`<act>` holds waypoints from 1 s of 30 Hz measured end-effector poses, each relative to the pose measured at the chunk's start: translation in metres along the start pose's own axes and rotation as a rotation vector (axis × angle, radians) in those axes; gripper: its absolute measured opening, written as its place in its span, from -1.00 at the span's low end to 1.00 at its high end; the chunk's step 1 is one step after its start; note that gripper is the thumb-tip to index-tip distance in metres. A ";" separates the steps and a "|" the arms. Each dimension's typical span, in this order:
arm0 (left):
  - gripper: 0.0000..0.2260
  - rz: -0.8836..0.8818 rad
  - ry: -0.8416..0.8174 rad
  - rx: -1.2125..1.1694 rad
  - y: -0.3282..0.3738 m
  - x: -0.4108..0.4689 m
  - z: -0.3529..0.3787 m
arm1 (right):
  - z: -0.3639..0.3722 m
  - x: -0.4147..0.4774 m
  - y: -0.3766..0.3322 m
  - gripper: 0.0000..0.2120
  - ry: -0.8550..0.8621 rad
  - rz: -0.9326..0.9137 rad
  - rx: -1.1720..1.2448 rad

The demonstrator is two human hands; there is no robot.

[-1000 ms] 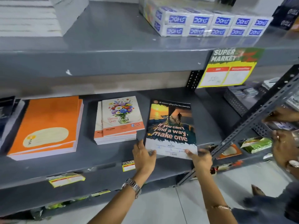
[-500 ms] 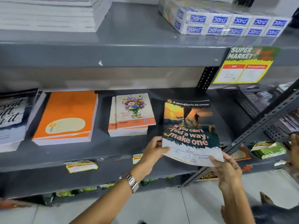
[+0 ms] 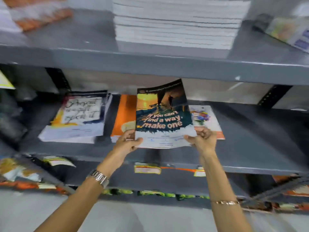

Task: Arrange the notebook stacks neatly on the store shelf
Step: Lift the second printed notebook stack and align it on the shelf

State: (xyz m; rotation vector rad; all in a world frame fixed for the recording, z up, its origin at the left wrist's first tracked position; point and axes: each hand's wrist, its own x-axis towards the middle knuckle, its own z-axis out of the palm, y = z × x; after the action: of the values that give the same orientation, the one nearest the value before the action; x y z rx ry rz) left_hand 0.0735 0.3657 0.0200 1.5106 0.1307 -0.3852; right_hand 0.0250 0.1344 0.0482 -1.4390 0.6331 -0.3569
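Left hand (image 3: pixel 127 144) and right hand (image 3: pixel 203 139) pinch notebook (image 3: pixel 163 116) bottom corners (fingers closed), lifted; orange stack (image 3: pixel 123 114) at 9 o'clock.

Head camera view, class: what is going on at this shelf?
A person holds a thin dark-covered notebook with a sunset picture by its bottom corners, left hand and right hand, tilted up above the grey metal middle shelf. Behind it lie an orange-covered stack and a flower-covered stack, partly hidden.
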 end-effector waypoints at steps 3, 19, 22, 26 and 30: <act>-0.69 0.010 0.108 0.043 0.014 0.011 -0.083 | 0.089 -0.010 0.013 -0.62 -0.086 0.023 0.024; -0.57 0.086 0.289 0.619 -0.001 0.062 -0.307 | 0.317 -0.059 0.064 -0.58 -0.137 -0.191 -0.576; -0.16 0.151 0.330 0.707 -0.003 0.059 -0.314 | 0.318 -0.060 0.063 -0.49 -0.145 -0.265 -0.677; 0.12 0.137 0.139 1.183 -0.006 0.061 -0.321 | 0.322 -0.064 0.063 -0.58 -0.166 -0.205 -0.681; 0.09 0.133 0.096 1.081 -0.001 0.066 -0.334 | 0.321 -0.067 0.069 -0.67 -0.171 -0.194 -0.706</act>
State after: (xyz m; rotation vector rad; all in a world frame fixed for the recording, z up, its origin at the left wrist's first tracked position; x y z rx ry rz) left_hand 0.1854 0.6841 -0.0247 2.5884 -0.1334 -0.2775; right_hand 0.1546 0.4395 -0.0035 -2.1904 0.4989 -0.1565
